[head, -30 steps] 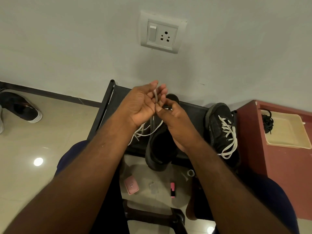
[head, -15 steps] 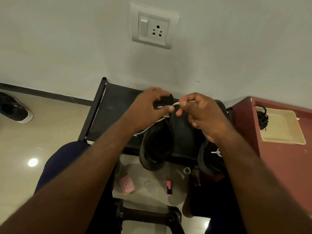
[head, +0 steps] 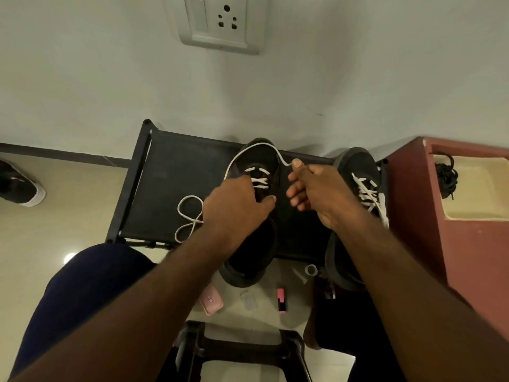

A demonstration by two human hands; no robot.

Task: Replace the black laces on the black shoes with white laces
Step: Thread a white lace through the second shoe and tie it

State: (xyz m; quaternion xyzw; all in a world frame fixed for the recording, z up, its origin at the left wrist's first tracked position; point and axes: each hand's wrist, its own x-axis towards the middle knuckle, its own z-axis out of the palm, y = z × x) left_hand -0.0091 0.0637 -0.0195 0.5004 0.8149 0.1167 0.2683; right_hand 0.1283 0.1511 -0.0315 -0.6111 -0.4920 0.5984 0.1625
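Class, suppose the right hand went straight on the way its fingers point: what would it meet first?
The right hand would probably meet the half-laced shoe first; depth is unclear.

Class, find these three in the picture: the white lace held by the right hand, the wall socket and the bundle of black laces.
white lace (head: 260, 143), head view, top of its arc.
wall socket (head: 227, 17), head view, plate between the pin holes.
black laces (head: 446, 177), head view, middle of the bundle.

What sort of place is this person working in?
Probably an ordinary room in a home, though that is a guess: a plain painted wall with a switch-and-socket plate, a glossy tiled floor, and a low black rack bearing the black shoes, with another shoe lying on the floor.
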